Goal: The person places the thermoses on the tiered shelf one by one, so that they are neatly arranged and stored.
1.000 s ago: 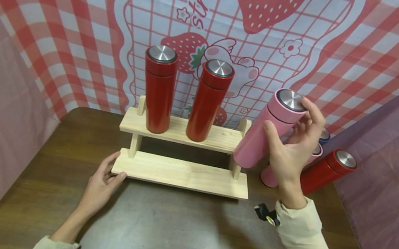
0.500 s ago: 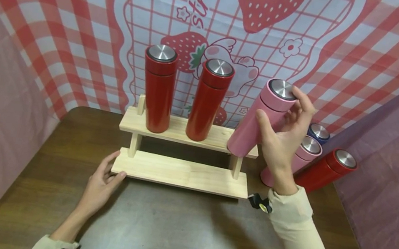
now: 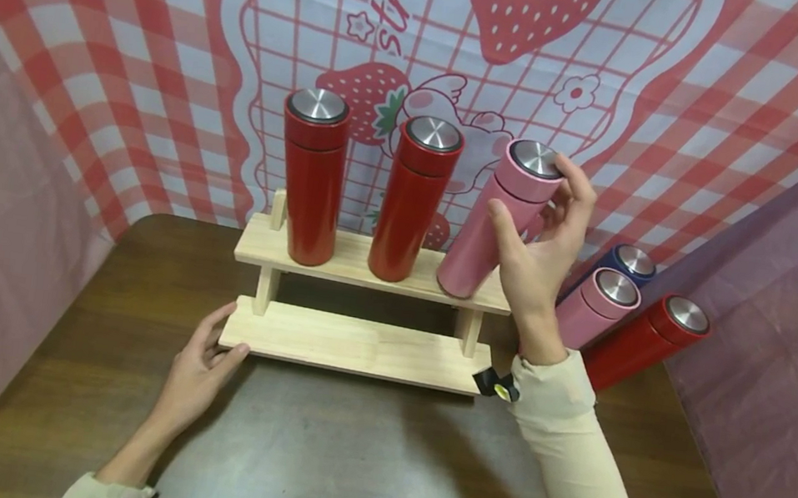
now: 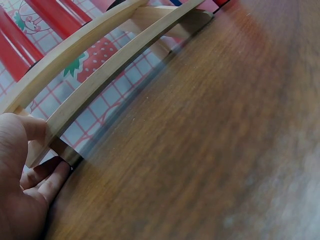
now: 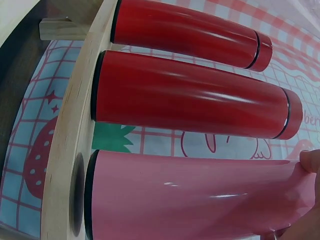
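My right hand (image 3: 543, 260) grips a pink thermos flask (image 3: 492, 228) near its steel-topped lid, thumb on the near side. The flask leans slightly, its base at the right part of the upper shelf of a two-tier wooden rack (image 3: 356, 344). In the right wrist view the flask's dark base is right by the shelf edge (image 5: 67, 150); I cannot tell whether it touches. Two red thermos flasks, a left one (image 3: 311, 195) and a middle one (image 3: 411, 213), stand on that shelf. My left hand (image 3: 196, 370) holds the lower shelf's left end between thumb and fingers.
Right of the rack, a blue flask (image 3: 632, 263), another pink flask (image 3: 595, 309) and a red flask (image 3: 648, 341) stand close together on the brown table (image 3: 333, 459). A strawberry-print cloth (image 3: 286, 15) hangs behind, and a plain curtain (image 3: 789, 334) hangs at the right.
My right hand has carried the pink flask leftward from the rack's right side to the upper shelf, making it more upright. The left hand keeps its place on the lower shelf.
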Action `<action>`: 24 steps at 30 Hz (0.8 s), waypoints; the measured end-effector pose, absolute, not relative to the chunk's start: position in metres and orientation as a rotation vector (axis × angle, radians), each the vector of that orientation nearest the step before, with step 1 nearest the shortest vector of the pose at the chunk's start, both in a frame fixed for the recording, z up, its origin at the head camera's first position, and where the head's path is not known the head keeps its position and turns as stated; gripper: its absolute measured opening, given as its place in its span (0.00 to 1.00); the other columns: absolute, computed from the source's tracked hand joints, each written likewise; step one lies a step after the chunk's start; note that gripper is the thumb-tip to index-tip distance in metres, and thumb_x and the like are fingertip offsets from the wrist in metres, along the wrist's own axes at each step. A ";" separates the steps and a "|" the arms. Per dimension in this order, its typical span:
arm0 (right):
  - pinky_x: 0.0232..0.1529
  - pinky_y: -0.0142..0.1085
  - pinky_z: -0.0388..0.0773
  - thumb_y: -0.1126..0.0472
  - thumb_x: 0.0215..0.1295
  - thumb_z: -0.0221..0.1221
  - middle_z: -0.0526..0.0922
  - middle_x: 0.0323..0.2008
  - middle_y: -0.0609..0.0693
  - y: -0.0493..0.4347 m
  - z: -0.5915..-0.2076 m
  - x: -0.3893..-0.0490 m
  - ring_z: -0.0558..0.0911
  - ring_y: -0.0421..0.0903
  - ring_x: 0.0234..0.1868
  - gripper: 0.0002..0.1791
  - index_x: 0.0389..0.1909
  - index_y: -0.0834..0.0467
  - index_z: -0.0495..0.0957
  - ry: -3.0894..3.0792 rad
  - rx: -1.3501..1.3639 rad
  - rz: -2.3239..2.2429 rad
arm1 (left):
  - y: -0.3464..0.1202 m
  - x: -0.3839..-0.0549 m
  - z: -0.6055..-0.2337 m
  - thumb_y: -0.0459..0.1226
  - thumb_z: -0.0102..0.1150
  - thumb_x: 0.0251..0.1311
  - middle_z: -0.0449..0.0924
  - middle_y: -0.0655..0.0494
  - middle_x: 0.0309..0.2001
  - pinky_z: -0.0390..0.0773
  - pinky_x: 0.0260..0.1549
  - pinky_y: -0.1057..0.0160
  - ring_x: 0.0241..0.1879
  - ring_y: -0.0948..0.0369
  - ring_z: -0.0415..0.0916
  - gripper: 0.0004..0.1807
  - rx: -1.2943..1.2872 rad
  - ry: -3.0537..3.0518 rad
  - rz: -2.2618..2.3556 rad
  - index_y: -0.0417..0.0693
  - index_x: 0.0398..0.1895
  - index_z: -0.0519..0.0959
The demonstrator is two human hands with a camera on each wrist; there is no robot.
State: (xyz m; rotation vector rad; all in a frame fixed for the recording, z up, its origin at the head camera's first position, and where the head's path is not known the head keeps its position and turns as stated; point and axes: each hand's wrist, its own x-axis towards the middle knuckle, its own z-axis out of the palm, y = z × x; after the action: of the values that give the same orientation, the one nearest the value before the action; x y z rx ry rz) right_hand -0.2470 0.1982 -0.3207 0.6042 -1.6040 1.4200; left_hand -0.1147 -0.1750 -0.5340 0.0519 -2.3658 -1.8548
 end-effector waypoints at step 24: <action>0.57 0.36 0.80 0.63 0.61 0.77 0.81 0.63 0.49 0.195 -0.332 -0.256 0.81 0.51 0.59 0.44 0.77 0.66 0.69 -1.647 0.555 1.395 | -0.175 -0.114 -0.531 0.32 0.65 0.79 0.65 0.28 0.80 0.72 0.53 0.86 0.76 0.38 0.69 0.41 0.060 -2.386 -1.858 0.44 0.89 0.58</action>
State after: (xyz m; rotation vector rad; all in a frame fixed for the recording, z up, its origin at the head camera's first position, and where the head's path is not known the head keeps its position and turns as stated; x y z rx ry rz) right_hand -0.2564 0.1954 -0.3316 0.5555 -1.6472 1.3949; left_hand -0.1140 -0.1751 -0.5312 0.0603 -2.3861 -1.8578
